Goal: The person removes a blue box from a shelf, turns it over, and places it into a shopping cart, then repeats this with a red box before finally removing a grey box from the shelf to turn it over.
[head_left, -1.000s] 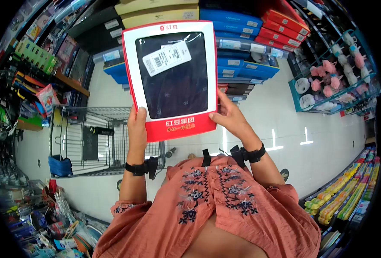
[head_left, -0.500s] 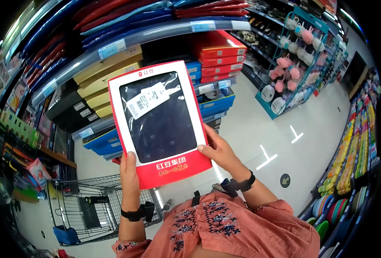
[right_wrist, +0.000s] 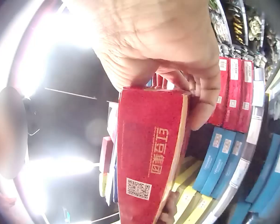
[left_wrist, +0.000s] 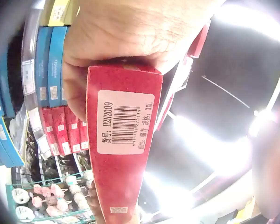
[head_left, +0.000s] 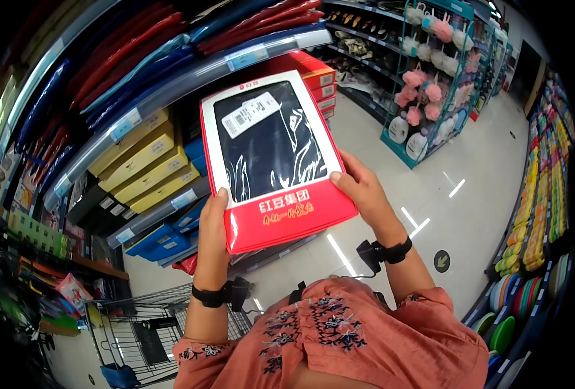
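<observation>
A flat red and white garment box [head_left: 287, 214] is held up in front of the body, tilted, its window side facing the head camera. Through the clear window show dark folded cloth [head_left: 261, 155] and a white barcode tag [head_left: 251, 115]. My left hand [head_left: 214, 217] grips the lower left edge, thumb on the front. At the lower right edge my right hand [head_left: 365, 191] holds it the same way, fingers behind. In the left wrist view a barcode sticker [left_wrist: 125, 122] sits on the red side panel; the right wrist view shows a QR code [right_wrist: 139, 188] on the opposite side.
Shelves ahead hold yellow boxes [head_left: 148, 168], blue boxes [head_left: 164, 243] and red boxes [head_left: 320, 87]. A wire shopping cart [head_left: 170, 305] stands at lower left. Pink and white bath puffs [head_left: 423, 84] hang on a teal rack at the right. Colourful packages [head_left: 534, 207] line the right side.
The head view has swung toward the right and up, bringing the upper shelf and the rack more into view. Both hands keep holding the box, which now tilts, with new glare on its window.
</observation>
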`<state>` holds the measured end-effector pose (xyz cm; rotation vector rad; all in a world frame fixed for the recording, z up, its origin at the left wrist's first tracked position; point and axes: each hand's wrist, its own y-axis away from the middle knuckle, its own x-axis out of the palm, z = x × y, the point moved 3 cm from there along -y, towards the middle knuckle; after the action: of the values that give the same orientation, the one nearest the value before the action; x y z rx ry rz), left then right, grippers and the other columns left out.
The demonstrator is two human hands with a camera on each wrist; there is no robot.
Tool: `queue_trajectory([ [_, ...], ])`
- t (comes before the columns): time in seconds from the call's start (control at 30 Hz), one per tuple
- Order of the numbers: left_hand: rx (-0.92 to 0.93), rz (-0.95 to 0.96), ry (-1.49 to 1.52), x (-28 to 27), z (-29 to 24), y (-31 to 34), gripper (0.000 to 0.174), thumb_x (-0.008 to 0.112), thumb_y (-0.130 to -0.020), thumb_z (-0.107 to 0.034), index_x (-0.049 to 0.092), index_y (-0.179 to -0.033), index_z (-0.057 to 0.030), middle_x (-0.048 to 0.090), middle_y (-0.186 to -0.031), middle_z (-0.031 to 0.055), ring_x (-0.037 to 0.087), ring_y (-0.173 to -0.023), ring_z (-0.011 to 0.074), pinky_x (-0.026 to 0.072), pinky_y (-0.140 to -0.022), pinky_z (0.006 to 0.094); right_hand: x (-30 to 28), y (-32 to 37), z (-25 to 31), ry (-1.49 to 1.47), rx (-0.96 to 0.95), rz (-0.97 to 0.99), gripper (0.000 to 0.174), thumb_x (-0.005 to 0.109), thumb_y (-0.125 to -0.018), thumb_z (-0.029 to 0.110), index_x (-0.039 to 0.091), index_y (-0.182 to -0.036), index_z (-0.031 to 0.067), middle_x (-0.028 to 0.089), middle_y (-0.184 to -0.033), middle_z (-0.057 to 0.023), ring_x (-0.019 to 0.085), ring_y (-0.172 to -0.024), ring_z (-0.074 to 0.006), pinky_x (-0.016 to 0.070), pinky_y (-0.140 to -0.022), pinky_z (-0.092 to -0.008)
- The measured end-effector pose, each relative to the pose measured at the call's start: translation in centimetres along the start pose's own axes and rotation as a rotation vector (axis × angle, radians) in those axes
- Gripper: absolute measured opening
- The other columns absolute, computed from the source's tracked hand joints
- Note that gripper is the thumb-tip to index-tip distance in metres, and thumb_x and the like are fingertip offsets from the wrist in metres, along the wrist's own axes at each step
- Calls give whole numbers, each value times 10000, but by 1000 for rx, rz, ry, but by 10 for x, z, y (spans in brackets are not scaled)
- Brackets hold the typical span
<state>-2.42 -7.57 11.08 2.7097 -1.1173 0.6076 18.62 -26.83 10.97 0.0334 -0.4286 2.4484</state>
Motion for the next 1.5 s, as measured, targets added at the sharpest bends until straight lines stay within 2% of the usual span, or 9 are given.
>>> queue_trajectory([
  [0.37,-3,58,60,66,-5,-106,414,539,-1041,-339,577,-1223,31,703,-1116,180,732,-971,225,601,-827,329,-72,-110,8,-116,29,10,584,647,-972,330,517,-1391,-56,660,-1179,-99,635,-1043,-129,490,-904,-250],
  [0.63,129,29,112,92,-19,-181,410,544,-1044,-347,578,-1212,26,695,-1127,170,718,-985,213,587,-846,341,-92,-163,7,-313,-210,70,621,629,-1013,380,465,-1463,-15,630,-1277,-123,618,-1129,-165,491,-963,-289],
  [0.8,295,-77,-61,92,-23,-208,423,536,-1044,-409,579,-1188,-13,697,-1060,110,710,-922,185,575,-811,327,-98,-182,0,157,-327,-24,734,761,-923,380,480,-1447,-51,633,-1293,-154,606,-1170,-178,488,-982,-294],
  [1.0,552,-132,-344,93,7,-190,869,462,-999,-667,391,-1498,42,547,-1399,247,513,-1349,262,351,-1151,373,-110,-207,-7,310,-391,-116,694,766,-901,433,569,-1378,-32,676,-1237,-170,643,-1134,-215,501,-961,-319],
  [1.1,591,-109,-721,90,9,-191,866,457,-1012,-649,330,-1531,32,507,-1448,229,457,-1390,336,367,-1130,356,-118,-227,-20,387,-454,-152,699,751,-899,471,583,-1363,-24,685,-1219,-190,660,-1114,-248,509,-945,-338],
  [1.3,639,-107,-835,83,-9,-224,718,471,-1031,-582,526,-1336,67,604,-1255,274,580,-1168,329,437,-1003,388,-109,-258,-25,418,-438,-153,645,736,-910,468,610,-1308,-24,719,-1066,-158,692,-926,-218,538,-824,-339],
  [1.33,673,-151,-870,79,-9,-235,656,452,-1048,-536,618,-1162,88,644,-1081,289,606,-1013,331,448,-922,413,-107,-262,-25,399,-400,-145,631,734,-913,465,616,-1294,-23,722,-1031,-145,691,-877,-207,540,-794,-335],
  [1.47,601,-163,-888,72,-10,-262,678,378,-1076,-537,639,-1037,88,657,-938,220,600,-920,278,442,-907,366,-102,-280,-31,435,-431,-171,585,736,-908,472,642,-1242,1,723,-908,-103,674,-755,-165,532,-704,-308],
  [1.5,588,-237,-905,85,-16,-250,699,374,-1065,-554,644,-1121,88,673,-1050,284,619,-1014,331,429,-966,389,-103,-285,-34,447,-430,-167,582,738,-904,476,646,-1237,7,724,-904,-104,678,-762,-164,531,-703,-304],
])
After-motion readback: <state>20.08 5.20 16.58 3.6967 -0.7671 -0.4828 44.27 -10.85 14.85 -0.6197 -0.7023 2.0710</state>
